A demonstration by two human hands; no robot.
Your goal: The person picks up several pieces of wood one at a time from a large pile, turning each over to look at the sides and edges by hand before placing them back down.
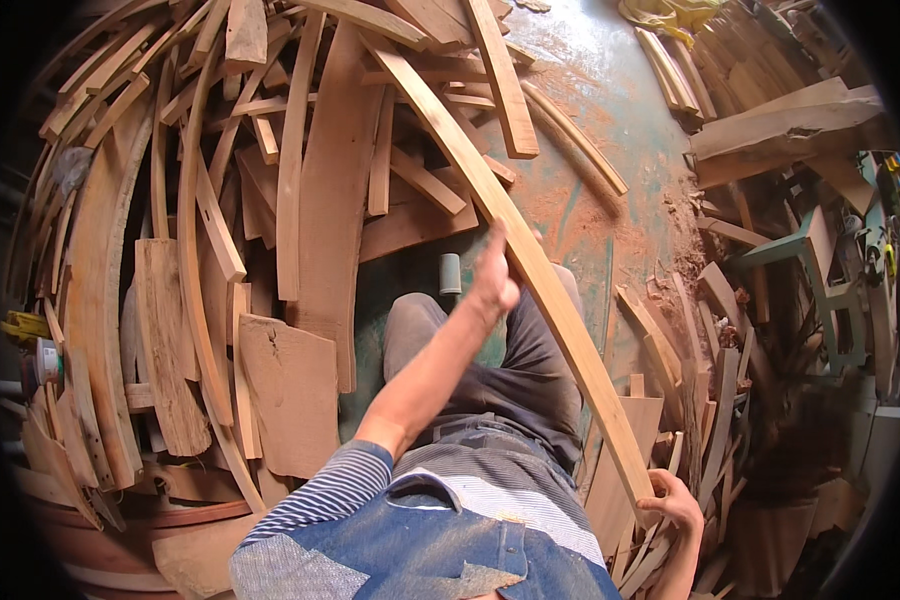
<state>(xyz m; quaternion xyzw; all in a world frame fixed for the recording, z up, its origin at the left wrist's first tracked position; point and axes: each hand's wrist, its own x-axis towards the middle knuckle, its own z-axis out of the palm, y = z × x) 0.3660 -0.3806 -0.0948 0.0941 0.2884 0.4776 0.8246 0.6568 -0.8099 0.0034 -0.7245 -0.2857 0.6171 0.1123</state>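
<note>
A long, straight wooden plank (555, 310) slants across the middle, from the wood pile at the far left down to my right side. My left hand (497, 275) grips it around its middle, thumb along its left edge; some fingers are hidden behind the wood. At the plank's near end, my right hand (673, 502) is closed on the tip with bent fingers. Beneath the plank are my knees in dark trousers (510, 385). Its far end lies over or just above other boards; I cannot tell whether it touches them.
Stacked boards and curved strips (315, 200) fill the left side. A small grey cylinder (450, 273) stands by my left knee. Another board (503, 85) juts in at the far middle. Sawdust covers the green floor (580, 130). Offcuts (715, 400) and a green metal frame (820, 270) are at right.
</note>
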